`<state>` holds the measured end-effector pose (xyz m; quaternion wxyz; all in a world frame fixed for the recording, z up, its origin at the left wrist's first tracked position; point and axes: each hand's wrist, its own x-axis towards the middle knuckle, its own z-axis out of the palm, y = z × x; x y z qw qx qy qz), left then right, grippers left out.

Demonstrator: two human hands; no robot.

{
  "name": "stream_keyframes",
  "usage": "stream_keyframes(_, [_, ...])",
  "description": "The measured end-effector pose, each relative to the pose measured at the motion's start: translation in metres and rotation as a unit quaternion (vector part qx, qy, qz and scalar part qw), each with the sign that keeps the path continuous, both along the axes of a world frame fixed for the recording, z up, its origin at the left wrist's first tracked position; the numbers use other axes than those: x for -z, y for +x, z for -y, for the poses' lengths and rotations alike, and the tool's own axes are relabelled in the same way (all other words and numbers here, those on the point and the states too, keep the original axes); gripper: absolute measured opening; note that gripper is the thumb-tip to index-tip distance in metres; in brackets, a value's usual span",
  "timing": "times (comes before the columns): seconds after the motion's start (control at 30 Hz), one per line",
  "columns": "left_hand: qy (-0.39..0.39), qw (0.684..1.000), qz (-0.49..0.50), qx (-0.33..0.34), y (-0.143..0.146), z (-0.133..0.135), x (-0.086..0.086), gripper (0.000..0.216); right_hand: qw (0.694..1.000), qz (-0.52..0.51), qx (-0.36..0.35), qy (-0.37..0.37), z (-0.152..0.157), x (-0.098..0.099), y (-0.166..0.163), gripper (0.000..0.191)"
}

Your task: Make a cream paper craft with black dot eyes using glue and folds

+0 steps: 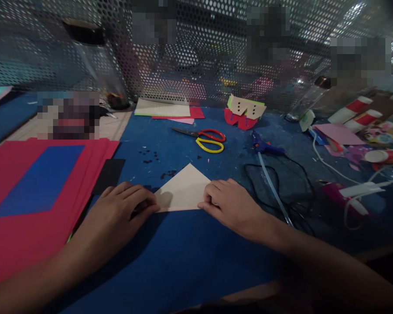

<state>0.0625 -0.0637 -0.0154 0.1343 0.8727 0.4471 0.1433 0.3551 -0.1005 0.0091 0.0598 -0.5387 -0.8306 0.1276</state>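
Note:
A cream sheet of paper (183, 189), folded into a triangle, lies on the blue tabletop (189, 253) with its point facing away from me. My left hand (127, 205) pinches the left corner between thumb and fingers. At the right corner my right hand (224, 203) grips the paper the same way, thumb along the near edge. Beyond the triangle rests a pair of scissors (201, 137) with one red and one yellow handle loop, blades pointing left. Tiny black paper bits (168, 174) are scattered just left of the paper's tip.
Red sheets with a blue piece (41, 181) lie at left, beside a black card (109, 175). Cut paper shapes (245, 112) stand at the back. A blue glue gun (268, 146) and its cord lie right; a jar (101, 65) stands back left against a perforated metal screen (196, 56).

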Motion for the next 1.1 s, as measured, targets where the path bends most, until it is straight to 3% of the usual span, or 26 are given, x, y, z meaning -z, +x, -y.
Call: stream_keyframes(1.1, [0.022,1.0,0.002,0.013,-0.002,0.003,0.003,0.019,0.999,-0.007,0.017,-0.04,0.002,-0.004,0.017,0.018])
